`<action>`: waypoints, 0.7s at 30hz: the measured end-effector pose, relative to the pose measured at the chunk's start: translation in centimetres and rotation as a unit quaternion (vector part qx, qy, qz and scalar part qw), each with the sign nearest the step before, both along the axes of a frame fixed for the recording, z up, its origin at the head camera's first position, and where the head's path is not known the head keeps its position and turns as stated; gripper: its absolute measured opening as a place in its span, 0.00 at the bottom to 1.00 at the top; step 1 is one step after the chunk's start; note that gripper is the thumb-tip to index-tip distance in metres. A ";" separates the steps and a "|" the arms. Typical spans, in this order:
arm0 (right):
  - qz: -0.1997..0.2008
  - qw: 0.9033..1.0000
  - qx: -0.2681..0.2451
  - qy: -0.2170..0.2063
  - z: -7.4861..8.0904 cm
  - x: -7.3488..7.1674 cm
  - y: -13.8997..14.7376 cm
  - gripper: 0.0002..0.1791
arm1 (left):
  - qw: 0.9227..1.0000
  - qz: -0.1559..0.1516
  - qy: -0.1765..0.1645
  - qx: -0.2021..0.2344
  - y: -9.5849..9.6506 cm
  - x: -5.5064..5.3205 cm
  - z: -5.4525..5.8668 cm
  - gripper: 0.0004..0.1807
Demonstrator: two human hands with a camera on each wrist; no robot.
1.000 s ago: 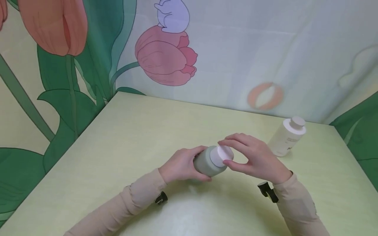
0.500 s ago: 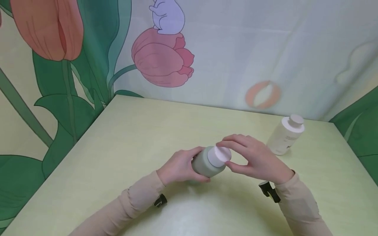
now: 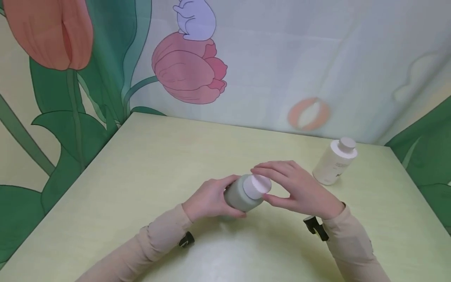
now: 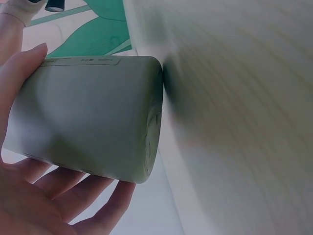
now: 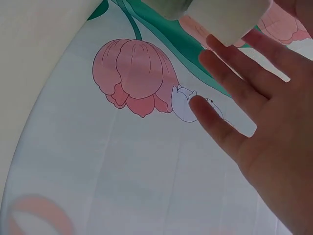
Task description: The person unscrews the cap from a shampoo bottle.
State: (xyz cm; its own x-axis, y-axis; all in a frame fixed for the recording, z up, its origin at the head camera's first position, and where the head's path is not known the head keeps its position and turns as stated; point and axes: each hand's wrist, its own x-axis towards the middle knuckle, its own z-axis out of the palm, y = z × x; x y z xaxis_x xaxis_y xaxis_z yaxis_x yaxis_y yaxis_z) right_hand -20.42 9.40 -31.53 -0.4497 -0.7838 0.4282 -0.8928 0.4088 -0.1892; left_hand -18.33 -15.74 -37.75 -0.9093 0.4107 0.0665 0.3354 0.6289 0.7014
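Note:
A pale green bottle with a white cap is tilted, its cap pointing up and to the right. My left hand grips the bottle's body, thumb on one side and fingers on the other. In the left wrist view the base of the bottle is close to the tabletop; I cannot tell whether it touches. My right hand holds the cap between thumb and fingertips. From the right wrist, the cap shows at the top edge, and the other fingers of the right hand are spread below it.
A white bottle with a white cap stands upright at the back right of the pale yellow table. Behind the table hangs a curtain printed with tulips. Each sleeve has a small black camera at the wrist.
The head view has shifted slightly, so everything sits a little further left in it. Both hands keep their hold on the green bottle and its cap.

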 end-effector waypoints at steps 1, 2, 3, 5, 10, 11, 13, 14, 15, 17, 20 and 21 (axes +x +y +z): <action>-0.006 1.000 0.001 -0.001 0.0 0.0 0.0 0.29 | 1.000 0.000 0.001 0.001 0.0 0.0 0.0 0.40; -0.012 1.000 0.001 -0.003 0.0 0.0 0.0 0.29 | 1.000 0.000 0.002 0.001 0.0 0.0 0.0 0.40; -0.019 1.000 0.000 -0.005 0.1 -0.1 0.0 0.29 | 1.000 0.000 0.003 0.003 0.1 0.0 0.0 0.40; -0.027 1.000 -0.004 -0.004 0.1 -0.1 -0.1 0.26 | 1.000 -0.002 0.007 0.004 0.1 0.0 0.1 0.40; -0.004 1.000 -0.015 0.009 0.2 -0.3 -0.1 0.21 | 1.000 0.001 0.006 0.005 0.3 0.1 0.1 0.40; 0.004 1.000 -0.016 0.011 0.2 -0.2 0.0 0.21 | 1.000 0.002 0.006 0.005 0.3 0.1 0.1 0.40; 0.017 1.000 -0.017 0.011 0.3 -0.2 0.0 0.24 | 1.000 0.005 0.006 0.006 0.2 0.2 0.1 0.40; 0.019 1.000 -0.019 0.011 0.4 -0.1 0.1 0.24 | 1.000 0.005 0.007 0.005 0.2 0.2 0.0 0.40; 0.018 1.000 -0.021 0.011 0.4 -0.1 0.2 0.25 | 1.000 0.004 0.009 0.004 0.2 0.1 0.0 0.40; 0.007 1.000 -0.026 0.009 0.4 0.0 0.2 0.26 | 1.000 0.001 0.011 0.002 0.3 0.1 0.0 0.40; -0.015 0.999 -0.030 0.011 0.3 0.2 0.3 0.25 | 1.000 -0.003 0.010 0.000 0.3 0.2 0.0 0.41; -0.020 0.999 -0.029 0.010 0.2 0.2 0.3 0.24 | 1.000 -0.004 0.010 0.000 0.4 0.2 0.0 0.41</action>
State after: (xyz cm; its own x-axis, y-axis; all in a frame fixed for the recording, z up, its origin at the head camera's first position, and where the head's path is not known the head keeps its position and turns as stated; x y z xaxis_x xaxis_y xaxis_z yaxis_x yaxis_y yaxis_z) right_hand -20.20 9.69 -31.30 -0.4701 -0.7390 0.4826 -0.8802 0.4324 -0.1954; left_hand -18.12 -15.36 -37.78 -0.9045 0.4181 0.0842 0.3543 0.6266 0.6942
